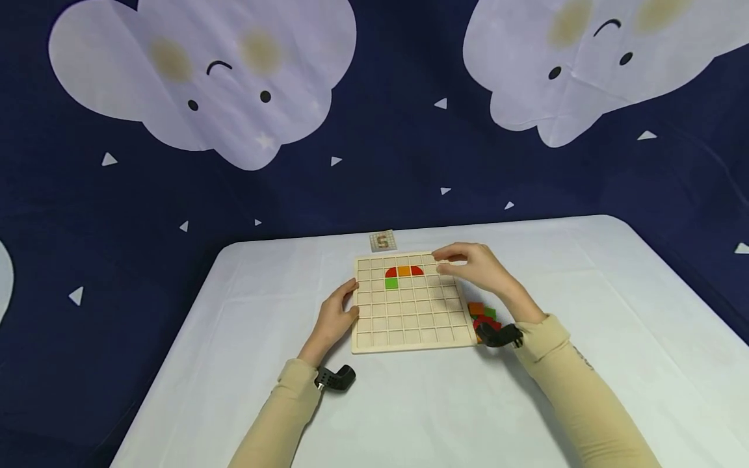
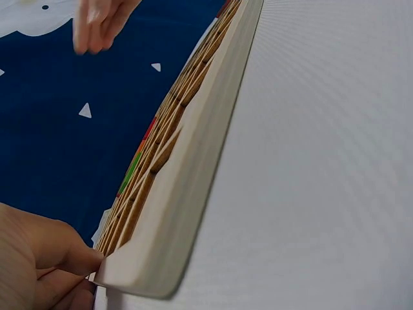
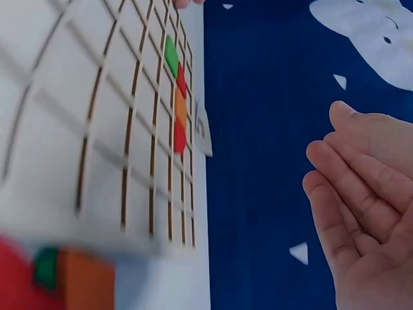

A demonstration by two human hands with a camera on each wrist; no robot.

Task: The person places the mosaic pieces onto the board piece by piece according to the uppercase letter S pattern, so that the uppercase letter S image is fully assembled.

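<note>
Wooden grid board (image 1: pixel 404 322), flat on the white table (image 1: pixel 263 292), bearing two red tiles (image 1: pixel 417 270) with an orange tile (image 1: pixel 404 271) between and a green tile (image 1: pixel 391 283) nearside of the left red; I judge the small card (image 1: pixel 383 241) past its far edge is set for easy viewing, the loose blocks (image 1: pixel 476 308) by its right edge for easy reach. Left hand (image 1: pixel 335 318): gripping the board's left edge, probably to steady it. Right hand (image 1: pixel 481 266): over the far right corner, thumb and fingers moderately parted, nothing visible between them.
</note>
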